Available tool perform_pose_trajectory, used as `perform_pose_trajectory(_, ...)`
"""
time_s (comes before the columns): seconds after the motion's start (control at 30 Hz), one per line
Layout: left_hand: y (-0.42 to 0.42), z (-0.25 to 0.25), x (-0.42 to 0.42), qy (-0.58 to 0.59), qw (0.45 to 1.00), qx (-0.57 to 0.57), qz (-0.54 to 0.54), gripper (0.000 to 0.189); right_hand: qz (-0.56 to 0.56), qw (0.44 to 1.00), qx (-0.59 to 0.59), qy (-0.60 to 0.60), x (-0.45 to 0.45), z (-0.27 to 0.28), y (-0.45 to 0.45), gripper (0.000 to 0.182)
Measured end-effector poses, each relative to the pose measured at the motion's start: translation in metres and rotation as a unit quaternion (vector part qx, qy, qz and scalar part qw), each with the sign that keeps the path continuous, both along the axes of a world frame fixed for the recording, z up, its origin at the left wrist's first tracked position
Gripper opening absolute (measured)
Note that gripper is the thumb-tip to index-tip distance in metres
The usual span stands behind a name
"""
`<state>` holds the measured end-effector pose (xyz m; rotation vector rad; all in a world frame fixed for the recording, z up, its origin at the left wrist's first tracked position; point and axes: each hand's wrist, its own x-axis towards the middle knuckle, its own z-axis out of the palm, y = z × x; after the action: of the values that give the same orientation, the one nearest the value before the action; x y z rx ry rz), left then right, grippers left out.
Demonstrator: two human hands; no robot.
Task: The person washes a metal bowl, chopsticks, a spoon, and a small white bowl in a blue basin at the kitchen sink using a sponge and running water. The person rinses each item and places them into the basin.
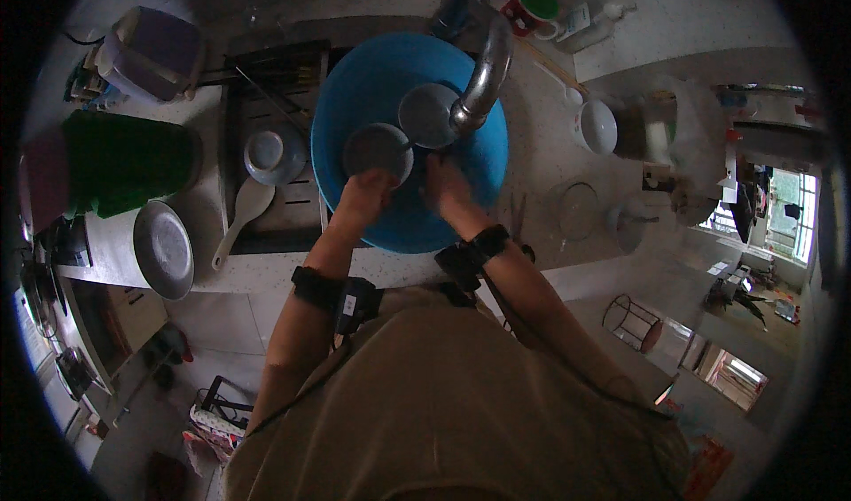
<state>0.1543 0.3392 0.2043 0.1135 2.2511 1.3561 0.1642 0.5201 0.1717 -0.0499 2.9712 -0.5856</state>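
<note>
A round blue plastic basin [488, 182] sits in the sink under a curved metal faucet [484, 75]. Inside it, my left hand [365, 198] grips the near rim of a light bowl [377, 150]. Beside that bowl, farther back and to the right, is a second pale bowl [429, 115], partly below the spout. My right hand [449, 185] is in the basin just in front of this second bowl, fingers curled. Dim light and blur hide whether those fingers hold anything. Both wrists wear black straps with small devices.
Left of the basin, an upturned bowl [274, 155] and a white rice paddle [243, 222] lie on the slotted drainboard. A metal plate [163, 249] overlaps the counter edge. Right of it stand a white bowl [596, 127], a clear round dish [578, 212] and a green-lidded red mug [530, 10].
</note>
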Motion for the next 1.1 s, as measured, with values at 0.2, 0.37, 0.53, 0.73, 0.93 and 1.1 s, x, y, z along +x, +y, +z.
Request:
perform_pose_trajectory(0.2, 0.006, 0.011, -0.003, -0.189, 0.958, 0.115, 0.184, 0.02, 0.082, 0.987, -0.135, -0.016, 0.005, -0.012, -0.001, 0.039)
perform_pose_trajectory(0.37, 0.015, 0.015, 0.001, -0.123, 0.977, 0.026, 0.173, 0.02, -0.003, 0.951, -0.279, 0.131, 0.005, 0.049, -0.002, 0.029)
perform_pose_trajectory(0.53, 0.03, 0.02, 0.012, 0.151, 0.986, -0.044, 0.056, 0.018, 0.033, 0.968, -0.121, 0.215, -0.013, 0.06, -0.009, 0.021)
perform_pose_trajectory(0.73, 0.016, 0.018, 0.014, 0.107, 0.989, -0.027, 0.1, 0.013, -0.107, 0.976, -0.189, -0.019, -0.008, 0.007, 0.026, 0.018)
perform_pose_trajectory(0.93, 0.012, -0.007, 0.003, -0.167, 0.946, 0.169, 0.219, 0.011, -0.145, 0.915, -0.297, -0.231, -0.014, -0.004, 0.01, 0.023)
perform_pose_trajectory(1.1, 0.031, -0.015, 0.004, -0.1, 0.977, 0.116, 0.146, 0.019, -0.237, 0.639, -0.696, -0.224, -0.006, 0.042, 0.004, 0.024)
